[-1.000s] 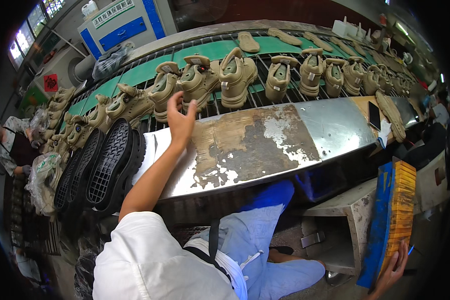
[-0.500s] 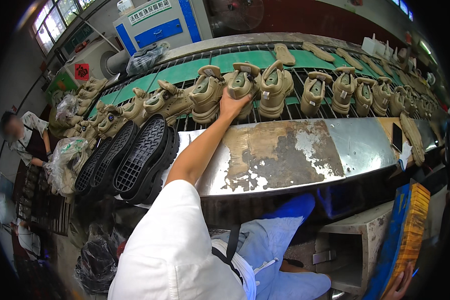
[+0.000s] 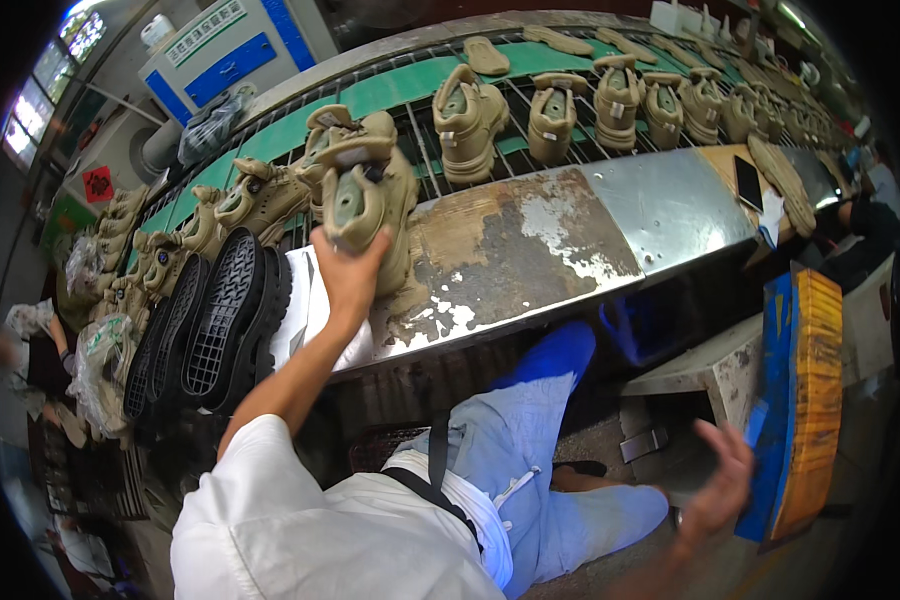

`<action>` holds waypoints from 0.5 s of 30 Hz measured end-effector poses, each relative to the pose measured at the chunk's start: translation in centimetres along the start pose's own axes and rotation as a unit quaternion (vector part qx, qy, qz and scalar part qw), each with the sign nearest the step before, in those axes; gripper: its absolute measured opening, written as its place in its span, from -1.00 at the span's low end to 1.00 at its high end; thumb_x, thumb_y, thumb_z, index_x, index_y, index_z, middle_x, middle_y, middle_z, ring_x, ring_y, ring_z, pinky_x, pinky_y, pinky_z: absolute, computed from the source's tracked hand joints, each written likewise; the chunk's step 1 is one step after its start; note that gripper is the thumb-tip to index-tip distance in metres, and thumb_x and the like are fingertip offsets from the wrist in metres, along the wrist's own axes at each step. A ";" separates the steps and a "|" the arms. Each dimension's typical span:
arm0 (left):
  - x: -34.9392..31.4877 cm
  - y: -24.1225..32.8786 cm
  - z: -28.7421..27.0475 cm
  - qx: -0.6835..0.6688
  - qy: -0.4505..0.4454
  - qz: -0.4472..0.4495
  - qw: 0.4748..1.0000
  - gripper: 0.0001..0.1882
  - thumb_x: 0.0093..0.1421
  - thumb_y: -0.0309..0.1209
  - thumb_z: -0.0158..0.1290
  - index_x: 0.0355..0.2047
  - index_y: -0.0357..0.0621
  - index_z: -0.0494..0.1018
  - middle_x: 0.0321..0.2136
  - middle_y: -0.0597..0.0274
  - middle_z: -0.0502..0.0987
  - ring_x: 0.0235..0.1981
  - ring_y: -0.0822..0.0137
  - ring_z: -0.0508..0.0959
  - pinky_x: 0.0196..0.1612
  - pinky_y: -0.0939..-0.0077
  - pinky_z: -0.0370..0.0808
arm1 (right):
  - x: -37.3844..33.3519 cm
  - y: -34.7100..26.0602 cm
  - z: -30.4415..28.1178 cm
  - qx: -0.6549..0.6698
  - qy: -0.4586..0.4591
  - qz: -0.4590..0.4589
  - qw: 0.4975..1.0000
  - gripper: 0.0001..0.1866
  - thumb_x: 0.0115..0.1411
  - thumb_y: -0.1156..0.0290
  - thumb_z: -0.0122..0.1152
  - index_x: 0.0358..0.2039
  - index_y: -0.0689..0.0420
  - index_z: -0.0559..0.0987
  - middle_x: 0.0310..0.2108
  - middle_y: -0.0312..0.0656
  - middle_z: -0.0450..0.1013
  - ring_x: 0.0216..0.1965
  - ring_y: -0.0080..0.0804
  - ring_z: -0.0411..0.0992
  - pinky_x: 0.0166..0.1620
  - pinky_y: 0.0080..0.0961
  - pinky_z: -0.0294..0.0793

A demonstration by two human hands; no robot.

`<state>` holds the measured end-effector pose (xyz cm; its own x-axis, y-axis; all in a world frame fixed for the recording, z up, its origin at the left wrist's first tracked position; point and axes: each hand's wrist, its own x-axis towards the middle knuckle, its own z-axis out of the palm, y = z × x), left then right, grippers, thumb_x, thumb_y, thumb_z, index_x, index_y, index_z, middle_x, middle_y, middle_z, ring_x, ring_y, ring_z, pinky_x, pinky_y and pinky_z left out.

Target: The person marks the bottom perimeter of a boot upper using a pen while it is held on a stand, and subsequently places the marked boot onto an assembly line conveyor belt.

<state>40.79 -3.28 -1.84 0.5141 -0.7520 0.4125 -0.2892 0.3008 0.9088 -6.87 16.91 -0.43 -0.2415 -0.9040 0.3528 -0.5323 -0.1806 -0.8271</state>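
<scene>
My left hand (image 3: 348, 275) grips a tan shoe upper (image 3: 395, 215) by its heel, with the fingers round the back. Held at the near edge of the rack, this shoe partly covers another tan shoe behind it. To its left lie black treaded outsoles (image 3: 222, 318), leaning together on a white sheet (image 3: 315, 300). My right hand (image 3: 718, 480) is raised at the lower right, holding nothing, its fingers apart and slightly blurred. Closest to it is an orange and blue panel (image 3: 810, 400).
A wire rack with green strips (image 3: 418, 118) carries a row of tan shoes (image 3: 615, 105) and tan insoles (image 3: 486, 57). On the worn metal ledge (image 3: 690, 215) lie a phone (image 3: 747, 183) and a tan sole (image 3: 780, 185). Another person (image 3: 32, 340) stands at the far left.
My left hand has lifted a shoe out of the row and brought it left and nearer. My right hand has risen from beside the orange panel. The whole view has shifted.
</scene>
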 end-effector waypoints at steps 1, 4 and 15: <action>-2.0 -0.1 -0.3 0.052 0.002 -0.012 0.999 -0.30 0.17 -0.29 0.46 0.10 -0.24 0.23 0.00 0.02 0.50 0.00 0.26 0.54 0.09 0.37 0.53 | 0.1 -0.4 3.6 0.058 -0.027 -0.003 0.998 -0.55 0.59 0.25 -0.19 0.10 0.32 0.59 0.03 0.01 0.63 0.17 -0.17 0.53 0.25 -0.23 0.46; -9.6 0.4 -2.0 0.169 -0.062 0.070 0.981 -0.18 0.17 -0.29 0.40 0.29 -0.26 0.17 0.07 -0.03 0.40 0.16 0.10 0.44 0.26 0.17 0.40 | 1.7 -2.2 12.8 0.195 -0.145 0.011 0.970 -0.60 0.47 0.29 0.15 0.18 0.27 0.57 0.08 0.00 0.63 0.15 -0.18 0.58 0.14 -0.27 0.57; 3.1 -4.6 2.0 -0.157 -0.157 -0.190 0.957 -0.67 0.50 -0.26 -0.05 0.03 -0.25 0.54 -0.06 0.20 0.59 -0.02 0.32 0.54 0.16 0.37 0.44 | 3.9 -2.6 19.4 0.185 -0.083 -0.019 0.979 0.06 -0.12 0.36 0.78 0.38 0.26 0.38 0.20 0.04 0.53 0.12 -0.32 0.56 0.20 -0.33 0.55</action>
<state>42.09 -8.16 -4.83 0.2526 -0.9660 0.0552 0.1518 0.0959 0.9837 9.28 6.32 -5.38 -0.0749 -0.9390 0.3356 -0.2001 -0.3156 -0.9276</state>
